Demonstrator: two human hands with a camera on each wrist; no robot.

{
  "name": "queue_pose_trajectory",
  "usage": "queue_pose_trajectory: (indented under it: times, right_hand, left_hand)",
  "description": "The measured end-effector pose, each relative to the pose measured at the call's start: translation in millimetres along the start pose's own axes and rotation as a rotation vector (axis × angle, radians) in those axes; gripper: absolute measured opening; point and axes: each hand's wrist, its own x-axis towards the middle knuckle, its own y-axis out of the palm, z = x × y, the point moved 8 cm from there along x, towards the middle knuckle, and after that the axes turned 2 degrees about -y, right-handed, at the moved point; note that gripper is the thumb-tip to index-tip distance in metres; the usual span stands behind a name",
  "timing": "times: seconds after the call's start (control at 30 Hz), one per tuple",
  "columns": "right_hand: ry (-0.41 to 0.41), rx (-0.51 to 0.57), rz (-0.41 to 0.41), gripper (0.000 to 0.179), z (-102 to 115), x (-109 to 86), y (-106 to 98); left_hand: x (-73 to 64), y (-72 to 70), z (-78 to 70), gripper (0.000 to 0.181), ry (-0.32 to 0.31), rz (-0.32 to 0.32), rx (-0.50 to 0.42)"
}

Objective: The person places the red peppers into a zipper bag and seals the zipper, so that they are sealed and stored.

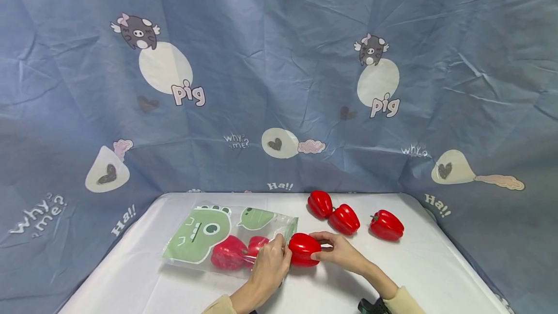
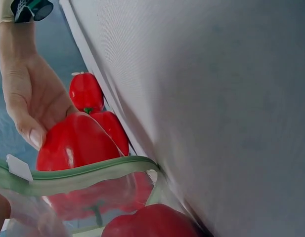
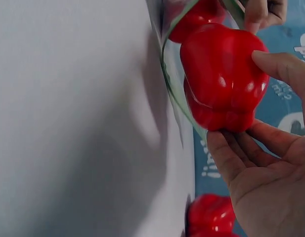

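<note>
My right hand point(image 1: 342, 254) holds a shiny red bell pepper point(image 1: 304, 251), thumb on one side and fingers on the other. The pepper is at the mouth of a clear zip bag point(image 1: 192, 236) printed with a green dinosaur. My left hand point(image 1: 271, 263) pinches the bag's upper edge, holding the mouth apart. In the left wrist view the green zip rim point(image 2: 93, 174) with its white slider point(image 2: 19, 167) crosses in front of the held pepper point(image 2: 75, 140). Inside the bag lie red peppers point(image 1: 228, 253); part of them is hidden behind my left hand.
Farther back on the white table point(image 1: 418, 275) lie two red peppers touching each other, one behind point(image 1: 320, 204) and one in front point(image 1: 344, 219). Another pepper point(image 1: 386, 225) lies to their right. A blue patterned cloth point(image 1: 279, 86) hangs behind and beside the table.
</note>
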Motion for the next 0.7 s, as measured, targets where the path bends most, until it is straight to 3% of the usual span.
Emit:
queue_pose_trajectory:
  times: [0.2, 0.47, 0.7]
  right_hand:
    - [-0.012, 0.015, 0.028, 0.053, -5.8, 6.0, 13.3]
    - [-0.039, -0.006, 0.029, 0.055, -6.7, 7.4, 20.7]
    - [-0.097, -0.001, 0.086, 0.052, -3.0, 4.7, 26.2]
  left_hand:
    - [-0.3, 1.1, 0.2, 0.019, -0.015, 0.017, -0.002]
    - [-0.5, 0.5, -1.4, 0.021, 0.004, -0.006, 0.007]
    - [-1.2, 1.4, -1.9, 0.020, 0.006, -0.010, 0.012]
